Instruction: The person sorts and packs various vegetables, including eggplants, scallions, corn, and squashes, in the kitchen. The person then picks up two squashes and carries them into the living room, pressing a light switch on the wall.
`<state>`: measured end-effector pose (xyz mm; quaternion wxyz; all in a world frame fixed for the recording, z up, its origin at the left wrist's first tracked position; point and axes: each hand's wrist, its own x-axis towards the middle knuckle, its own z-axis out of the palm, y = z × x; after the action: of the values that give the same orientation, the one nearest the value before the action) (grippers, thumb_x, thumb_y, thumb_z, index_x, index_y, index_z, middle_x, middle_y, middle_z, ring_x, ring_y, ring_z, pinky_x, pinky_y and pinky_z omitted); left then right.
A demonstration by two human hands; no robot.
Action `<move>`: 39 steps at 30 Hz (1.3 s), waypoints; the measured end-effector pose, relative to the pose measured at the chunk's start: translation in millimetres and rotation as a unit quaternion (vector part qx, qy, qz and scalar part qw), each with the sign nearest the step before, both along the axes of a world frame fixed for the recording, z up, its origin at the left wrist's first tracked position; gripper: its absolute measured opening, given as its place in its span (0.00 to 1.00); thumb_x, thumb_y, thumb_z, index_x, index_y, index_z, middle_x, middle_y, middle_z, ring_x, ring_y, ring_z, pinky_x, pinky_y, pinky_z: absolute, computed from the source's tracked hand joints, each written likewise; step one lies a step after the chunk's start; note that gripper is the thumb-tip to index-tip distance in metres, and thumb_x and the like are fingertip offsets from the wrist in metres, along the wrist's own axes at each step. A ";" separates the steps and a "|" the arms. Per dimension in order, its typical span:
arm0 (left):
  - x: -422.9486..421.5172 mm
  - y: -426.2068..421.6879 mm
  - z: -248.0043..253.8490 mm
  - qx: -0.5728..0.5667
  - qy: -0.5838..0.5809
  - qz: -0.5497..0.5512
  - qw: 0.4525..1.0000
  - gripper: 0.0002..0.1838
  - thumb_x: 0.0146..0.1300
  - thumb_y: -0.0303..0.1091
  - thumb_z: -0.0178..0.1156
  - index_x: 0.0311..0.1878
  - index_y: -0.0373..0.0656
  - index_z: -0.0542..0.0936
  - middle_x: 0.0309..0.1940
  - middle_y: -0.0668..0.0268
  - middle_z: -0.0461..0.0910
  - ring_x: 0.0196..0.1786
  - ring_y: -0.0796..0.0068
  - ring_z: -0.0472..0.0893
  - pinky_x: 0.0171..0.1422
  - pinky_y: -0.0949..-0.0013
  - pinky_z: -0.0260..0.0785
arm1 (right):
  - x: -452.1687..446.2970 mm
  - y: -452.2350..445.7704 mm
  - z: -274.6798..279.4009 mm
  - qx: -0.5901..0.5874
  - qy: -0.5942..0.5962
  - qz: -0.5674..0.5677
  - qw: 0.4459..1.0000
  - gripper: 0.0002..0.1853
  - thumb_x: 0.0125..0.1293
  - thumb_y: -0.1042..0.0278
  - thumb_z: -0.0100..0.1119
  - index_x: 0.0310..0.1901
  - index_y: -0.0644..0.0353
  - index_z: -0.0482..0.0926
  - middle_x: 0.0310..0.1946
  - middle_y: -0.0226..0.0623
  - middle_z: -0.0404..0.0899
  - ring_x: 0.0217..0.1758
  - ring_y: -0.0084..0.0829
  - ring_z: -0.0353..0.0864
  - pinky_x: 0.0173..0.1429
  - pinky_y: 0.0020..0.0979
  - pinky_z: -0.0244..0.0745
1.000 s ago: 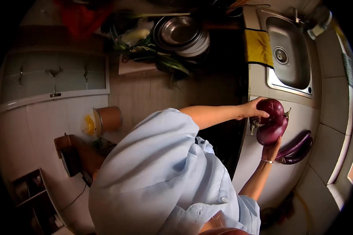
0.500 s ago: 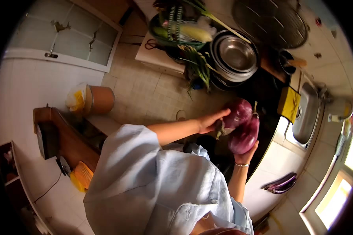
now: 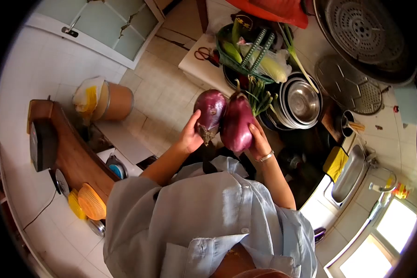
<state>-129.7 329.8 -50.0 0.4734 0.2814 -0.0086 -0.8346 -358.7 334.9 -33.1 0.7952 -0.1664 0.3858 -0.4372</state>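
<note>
Two large, glossy purple eggplants are held up side by side in front of my body. My left hand (image 3: 190, 134) is wrapped round the left eggplant (image 3: 210, 111), whose stem end points down toward me. Around the right eggplant (image 3: 237, 124) closes my right hand (image 3: 260, 142), with a bracelet at the wrist; that one's stem points up and away. The two eggplants touch or nearly touch. Parts of my fingers are hidden behind them. Just beyond the right eggplant, green leafy stalks (image 3: 260, 95) hang over the counter edge.
A green basket (image 3: 245, 69) of vegetables stands beside red-handled scissors (image 3: 203, 53) and nested metal bowls (image 3: 303, 103). Right are the sink (image 3: 350, 173) and a yellow cloth (image 3: 335, 164). Left are a brown bin (image 3: 116, 102), a wooden shelf (image 3: 81, 146) and an orange basket (image 3: 92, 201).
My view has turned toward the room's left. Both hands have carried the eggplants from over the dark counter at right to in front of my chest, still holding them.
</note>
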 end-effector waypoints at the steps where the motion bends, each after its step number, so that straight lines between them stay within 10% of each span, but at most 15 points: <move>1: 4.2 -2.6 5.0 -0.038 -0.022 0.039 0.998 0.28 0.64 0.56 0.49 0.58 0.44 0.71 0.51 0.62 0.77 0.53 0.66 0.76 0.61 0.61 0.65 | 10.4 -14.8 -1.1 0.005 0.017 0.006 1.000 0.37 0.62 0.59 0.59 0.68 0.61 0.54 0.62 0.38 0.65 0.63 0.32 0.66 0.66 0.35 0.61; 12: 103.2 -124.3 -45.9 -0.085 -0.173 0.067 0.979 0.25 0.71 0.50 0.36 0.58 0.41 0.68 0.49 0.59 0.76 0.49 0.63 0.77 0.56 0.60 0.70 | 95.8 -199.7 -28.1 -0.130 0.247 0.040 0.959 0.45 0.53 0.57 0.69 0.67 0.68 0.53 0.61 0.46 0.65 0.63 0.37 0.65 0.67 0.35 0.59; 16: 131.2 -199.6 -41.8 0.002 -0.031 0.011 0.999 0.23 0.66 0.40 0.52 0.61 0.42 0.66 0.54 0.62 0.73 0.55 0.70 0.74 0.61 0.64 0.65 | 108.1 -271.6 -44.0 -0.219 0.389 0.028 0.894 0.47 0.50 0.55 0.71 0.66 0.68 0.56 0.62 0.48 0.64 0.64 0.36 0.65 0.66 0.33 0.59; 20: 132.7 -261.4 -56.1 -0.108 -0.142 -0.018 0.984 0.24 0.66 0.41 0.53 0.62 0.42 0.64 0.55 0.64 0.72 0.57 0.72 0.72 0.60 0.65 0.66 | 105.4 -314.4 -57.3 -0.251 0.543 -0.027 0.801 0.46 0.49 0.53 0.72 0.64 0.68 0.59 0.55 0.49 0.71 0.58 0.37 0.71 0.62 0.34 0.66; 26: 104.5 -342.7 -60.5 -0.039 -0.138 0.005 0.990 0.30 0.60 0.37 0.61 0.63 0.44 0.61 0.56 0.63 0.70 0.57 0.69 0.71 0.60 0.64 0.65 | 111.6 -309.4 -21.8 -0.134 0.425 -0.080 0.892 0.43 0.51 0.56 0.70 0.63 0.69 0.60 0.54 0.47 0.71 0.55 0.34 0.73 0.60 0.33 0.67; 32: 55.3 -389.7 -70.2 -0.061 -0.225 -0.028 0.972 0.34 0.57 0.40 0.65 0.63 0.43 0.60 0.56 0.60 0.70 0.57 0.68 0.71 0.61 0.64 0.63 | 106.5 -269.3 -20.7 -0.181 0.510 -0.069 0.838 0.43 0.50 0.58 0.69 0.64 0.67 0.58 0.56 0.46 0.69 0.58 0.35 0.70 0.62 0.34 0.65; 39: -11.3 -406.0 -130.7 -0.290 -0.633 -0.095 0.711 0.38 0.63 0.51 0.54 0.66 0.32 0.54 0.61 0.43 0.59 0.62 0.46 0.63 0.64 0.51 0.57 | 94.9 -235.3 -14.1 -0.144 0.501 -0.091 0.848 0.45 0.50 0.56 0.69 0.66 0.65 0.57 0.58 0.47 0.67 0.61 0.36 0.68 0.64 0.35 0.62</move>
<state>-141.0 -76.3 -180.7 0.3332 0.5906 -0.5750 -0.4577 -263.8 99.6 -47.3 0.4175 -0.4397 0.6781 -0.4154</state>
